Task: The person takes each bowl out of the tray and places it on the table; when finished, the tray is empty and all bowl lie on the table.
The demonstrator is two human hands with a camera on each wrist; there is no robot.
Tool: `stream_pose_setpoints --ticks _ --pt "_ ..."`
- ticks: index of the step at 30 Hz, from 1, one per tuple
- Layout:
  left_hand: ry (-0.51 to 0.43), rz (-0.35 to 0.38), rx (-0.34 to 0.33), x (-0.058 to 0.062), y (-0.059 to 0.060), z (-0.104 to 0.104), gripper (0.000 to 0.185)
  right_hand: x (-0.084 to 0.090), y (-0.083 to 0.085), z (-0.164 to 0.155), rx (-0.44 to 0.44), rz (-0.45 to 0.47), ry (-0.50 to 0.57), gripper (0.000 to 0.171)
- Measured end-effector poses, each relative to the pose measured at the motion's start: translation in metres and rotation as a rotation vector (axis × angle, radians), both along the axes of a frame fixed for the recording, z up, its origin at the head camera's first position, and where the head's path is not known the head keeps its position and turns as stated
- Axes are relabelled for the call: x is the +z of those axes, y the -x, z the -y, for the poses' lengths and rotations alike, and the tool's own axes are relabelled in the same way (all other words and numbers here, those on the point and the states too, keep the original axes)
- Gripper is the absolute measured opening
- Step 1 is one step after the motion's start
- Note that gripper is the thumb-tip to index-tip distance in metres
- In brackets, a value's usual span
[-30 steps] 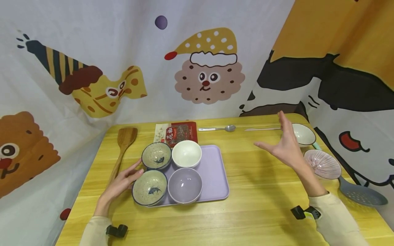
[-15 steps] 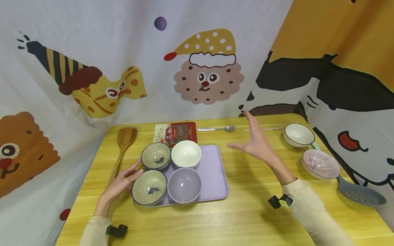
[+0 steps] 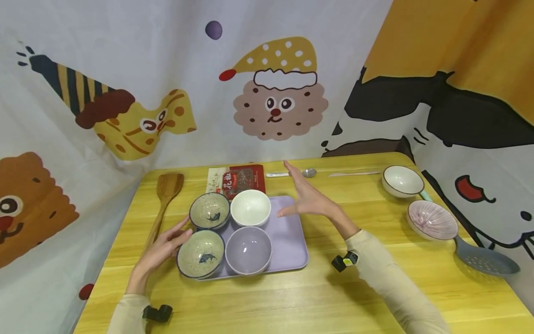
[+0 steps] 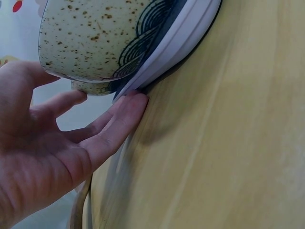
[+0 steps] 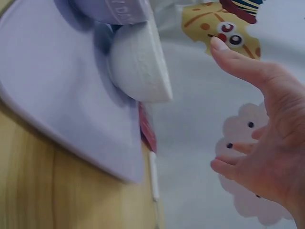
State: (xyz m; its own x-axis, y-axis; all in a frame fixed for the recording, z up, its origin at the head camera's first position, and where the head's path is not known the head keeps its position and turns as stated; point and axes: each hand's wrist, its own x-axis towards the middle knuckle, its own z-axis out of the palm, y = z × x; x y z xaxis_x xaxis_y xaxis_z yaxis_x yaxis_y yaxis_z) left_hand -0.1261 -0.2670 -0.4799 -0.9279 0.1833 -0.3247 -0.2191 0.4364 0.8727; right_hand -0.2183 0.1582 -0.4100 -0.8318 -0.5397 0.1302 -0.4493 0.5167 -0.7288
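The flat lilac rectangular plastic tray (image 3: 292, 234) lies on the yellow wooden table (image 3: 354, 287), a little left of the middle, with its long side running left to right. Four bowls fill its left half: a speckled ceramic bowl with a blue fish (image 3: 201, 253) at the near left corner, a second speckled fish bowl (image 3: 210, 211) behind it, a plain white bowl (image 3: 250, 208) at the far middle, and a lilac bowl (image 3: 248, 244) in front of that one. The right half of the tray is bare.

The left hand (image 3: 160, 248) is at the tray's left edge. Its fingers are straight and relaxed, grasping nothing; in the left wrist view the fingertips (image 4: 136, 102) touch the underside of the tray's rim, right under the near speckled bowl. The right hand (image 3: 310, 200) hovers over the far right part of the tray, palm turned left, fingers spread and released, holding nothing. It is just right of the white bowl and above the bare part of the tray, touching neither. So the tray lies between the two hands along its long axis, with the left hand already in contact and the right one above and apart.

Farther out, a red spice packet (image 3: 238, 180) lies just behind the tray. A wooden spatula (image 3: 164, 197) lies to its left, and a metal spoon (image 3: 292, 174) sits beyond the right hand.
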Motion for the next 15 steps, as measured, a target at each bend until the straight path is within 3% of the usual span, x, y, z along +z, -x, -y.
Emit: stream_pose_setpoints --ticks 7,15 --pt "0.010 0.005 0.003 0.003 -0.001 -0.001 0.071 -0.017 0.011 0.028 0.135 0.092 -0.061 0.148" --pt "0.007 0.002 0.006 0.001 0.000 -0.002 0.071 -0.035 0.022 0.052 0.223 0.105 -0.094 0.145"
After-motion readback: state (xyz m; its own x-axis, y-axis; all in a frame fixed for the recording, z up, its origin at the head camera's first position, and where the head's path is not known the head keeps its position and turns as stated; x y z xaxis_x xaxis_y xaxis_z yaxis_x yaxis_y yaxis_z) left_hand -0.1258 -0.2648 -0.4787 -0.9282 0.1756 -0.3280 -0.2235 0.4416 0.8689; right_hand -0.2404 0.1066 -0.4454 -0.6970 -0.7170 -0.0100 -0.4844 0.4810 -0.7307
